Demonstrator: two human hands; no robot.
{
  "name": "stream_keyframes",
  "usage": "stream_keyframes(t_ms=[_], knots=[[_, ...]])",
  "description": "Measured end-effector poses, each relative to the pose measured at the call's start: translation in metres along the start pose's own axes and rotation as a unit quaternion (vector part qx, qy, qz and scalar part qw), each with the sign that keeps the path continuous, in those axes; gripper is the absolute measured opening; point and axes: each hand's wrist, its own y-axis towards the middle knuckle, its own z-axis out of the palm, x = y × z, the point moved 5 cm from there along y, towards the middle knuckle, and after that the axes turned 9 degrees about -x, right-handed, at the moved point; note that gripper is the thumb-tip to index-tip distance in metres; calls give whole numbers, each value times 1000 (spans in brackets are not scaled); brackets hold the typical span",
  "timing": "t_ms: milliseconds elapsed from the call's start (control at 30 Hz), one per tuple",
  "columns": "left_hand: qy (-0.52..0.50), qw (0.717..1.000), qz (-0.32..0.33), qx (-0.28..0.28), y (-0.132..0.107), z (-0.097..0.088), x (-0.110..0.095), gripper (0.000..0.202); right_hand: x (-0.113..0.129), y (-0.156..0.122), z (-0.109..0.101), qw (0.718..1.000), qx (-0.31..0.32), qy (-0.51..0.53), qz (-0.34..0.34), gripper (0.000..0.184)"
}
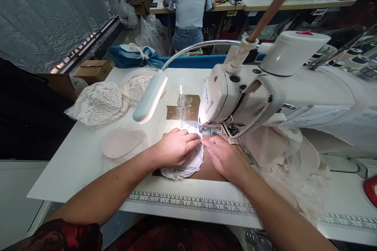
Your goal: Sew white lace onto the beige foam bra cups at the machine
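In the head view, the left hand (176, 147) lies over a white lace piece (182, 171) at the near side of the sewing machine (216, 94), hiding its middle. The right hand (228, 159) reaches the lace's right edge. Whether either pinches, I cannot tell. Glare blurs the needle area (200, 128); the machine partly covers a pale fabric heap (297, 168) at right.

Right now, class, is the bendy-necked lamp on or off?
On: the lamp has a bright white edge, and light glares off the brown patches.
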Motion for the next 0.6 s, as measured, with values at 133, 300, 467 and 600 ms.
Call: stream_keyframes(t_ms=[133,300,467,600], knots=[[18,1000,-3,8,1,0,-2,42,4,1,1,999,16,-32,-5,34],[26,1000,-9,10,2,1,-1,41,6,2,2,998,3,-60,-20,32],[13,1000,-6,-23,4,1,4,40,5,1,3,997,-12,-68,-22,33],[-23,999,17,-45,3,-1,8,36,8,-1,2,998,3,-31,-48,32]])
